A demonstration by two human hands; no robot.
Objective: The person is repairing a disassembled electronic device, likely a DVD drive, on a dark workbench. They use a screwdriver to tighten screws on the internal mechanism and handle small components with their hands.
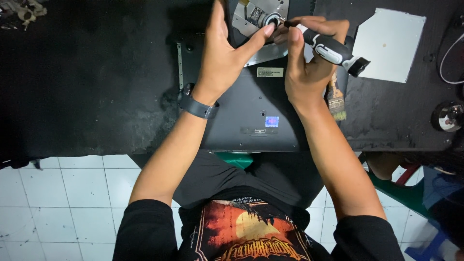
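On the black table (87,96), a dark laptop (251,106) lies bottom up. The left hand (220,58) is spread open, its thumb pressed by the silver drive (256,17). A screwdriver (328,48) is gripped tight in the right hand (307,67), its tip at the drive. It looks like a screw is being turned; a steady, straight tip is needed next.

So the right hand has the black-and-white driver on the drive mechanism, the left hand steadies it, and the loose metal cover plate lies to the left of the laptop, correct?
Not quite. The metal cover plate lies to the right of the laptop, not the left, as the head view shows. The rest holds: the right hand has the black-and-white driver on the drive mechanism, and the left hand steadies it.
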